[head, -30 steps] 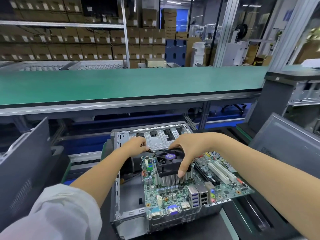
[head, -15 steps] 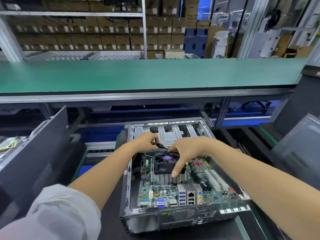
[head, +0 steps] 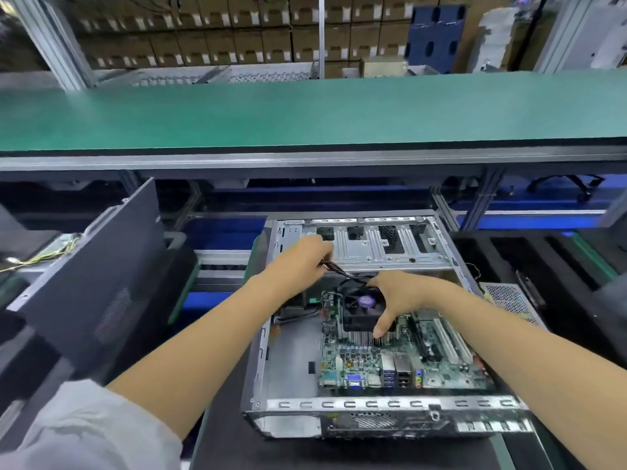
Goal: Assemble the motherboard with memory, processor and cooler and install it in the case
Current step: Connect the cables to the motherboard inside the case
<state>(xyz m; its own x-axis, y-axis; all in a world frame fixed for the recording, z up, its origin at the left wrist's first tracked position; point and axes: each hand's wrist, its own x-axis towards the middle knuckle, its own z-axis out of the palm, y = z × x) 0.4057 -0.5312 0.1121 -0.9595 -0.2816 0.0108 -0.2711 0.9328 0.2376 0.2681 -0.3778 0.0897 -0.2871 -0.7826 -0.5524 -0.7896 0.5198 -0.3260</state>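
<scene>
An open metal computer case (head: 373,407) lies on its side in front of me. Inside it sits the green motherboard (head: 400,364), its port block toward the near wall. A black fan cooler (head: 359,308) on silver fins stands on the board. My right hand (head: 400,296) grips the cooler from above, thumb down its near side. Farther back, my left hand (head: 302,259) holds a bundle of dark cables (head: 339,269) above the board's far left corner, near the drive cage (head: 380,242).
A long green conveyor belt (head: 305,113) runs across behind the case. A dark case side panel (head: 101,276) leans at the left, and another dark panel (head: 607,300) stands at the right. Shelves of cardboard boxes (head: 210,39) fill the background.
The motherboard, tilted over the case edge a second ago, now lies down inside the case. My right hand kept its grip on the cooler; my left hand lifted the cables back.
</scene>
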